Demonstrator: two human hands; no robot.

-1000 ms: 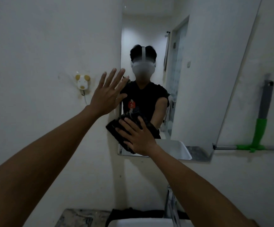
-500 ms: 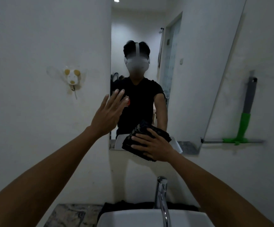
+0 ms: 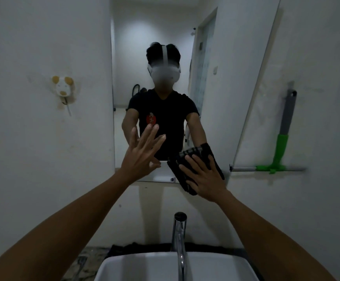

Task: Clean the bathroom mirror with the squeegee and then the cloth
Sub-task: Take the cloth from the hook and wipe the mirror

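While the right hand [image 3: 206, 180] presses the dark folded cloth [image 3: 195, 166] flat under its palm at the mirror's [image 3: 226, 78] lower right corner, fingers spread, not closed round it, the left hand [image 3: 142, 154] is open and empty, raised at the glass, probably for balance. Squeegee [image 3: 282, 138] is parked on the wall right of the mirror, green and grey handle upright, blade at the bottom, well apart from both hands, so likely the cloth stage now. Dim narrow white bathroom. Chrome tap [image 3: 179, 236] and white basin [image 3: 165, 266] directly below. Animal-shaped hook [image 3: 63, 87] on left wall.
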